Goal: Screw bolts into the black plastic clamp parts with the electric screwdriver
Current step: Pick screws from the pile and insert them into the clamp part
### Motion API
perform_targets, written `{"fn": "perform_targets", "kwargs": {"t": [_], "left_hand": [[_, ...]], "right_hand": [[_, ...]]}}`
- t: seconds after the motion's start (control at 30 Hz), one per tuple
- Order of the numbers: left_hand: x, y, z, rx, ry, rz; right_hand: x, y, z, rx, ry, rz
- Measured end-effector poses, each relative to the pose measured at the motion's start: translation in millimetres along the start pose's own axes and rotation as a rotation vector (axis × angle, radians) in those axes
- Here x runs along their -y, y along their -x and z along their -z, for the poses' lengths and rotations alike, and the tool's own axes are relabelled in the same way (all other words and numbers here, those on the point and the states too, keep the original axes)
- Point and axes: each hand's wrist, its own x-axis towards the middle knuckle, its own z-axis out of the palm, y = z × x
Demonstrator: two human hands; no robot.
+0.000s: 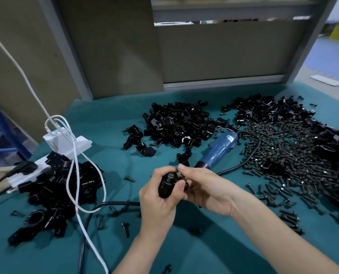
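A black clamp part (167, 184) sits in the middle of the view, held just above a table covered in teal cloth (115, 123). The left hand (157, 202) grips it, fingers and thumb curled round its rounded body. The right hand (206, 187) meets it from the right, forefinger and thumb pinching narrowly at the part's upper right edge; whether a bolt is between those fingertips cannot be told.

Just behind the hands a blue electric screwdriver (221, 150) lies on the cloth, its tip pointing toward the hands and no hand touching it. Its black cord (252, 155) loops to the right. Behind the screwdriver is a heap of loose clamp parts (176, 125). To the right spreads a wide heap of dark bolts (283, 155), with more black parts beyond it. A few stray bolts (126, 229) lie near the left wrist.

At the left, another pile of black parts (55, 186) rests against a white power strip (79, 144), with a white cable (76, 194) draped over the pile. A grey partition (214, 52) stands at the table's far edge
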Motion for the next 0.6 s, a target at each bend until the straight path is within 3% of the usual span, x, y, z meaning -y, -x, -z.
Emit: {"fn": "perform_targets", "kwargs": {"t": [0.13, 0.23, 0.3, 0.43, 0.6], "left_hand": [[-2, -1, 0, -0.007, 0.039, 0.035], [-3, 0, 2, -0.011, -0.001, 0.017], [-2, 0, 4, -0.025, -0.054, 0.036], [2, 0, 5, -0.061, 0.007, 0.119], [5, -2, 5, -0.119, 0.055, 0.178]], "right_hand": [[-3, -5, 0, -0.018, -0.032, -0.009], [3, -3, 8, -0.017, 0.111, -0.017], [17, 3, 25, -0.168, 0.280, 0.062], [36, 0, 70, -0.784, 0.477, 0.215], [25, -39, 68, -0.873, 0.928, -0.038]]}}
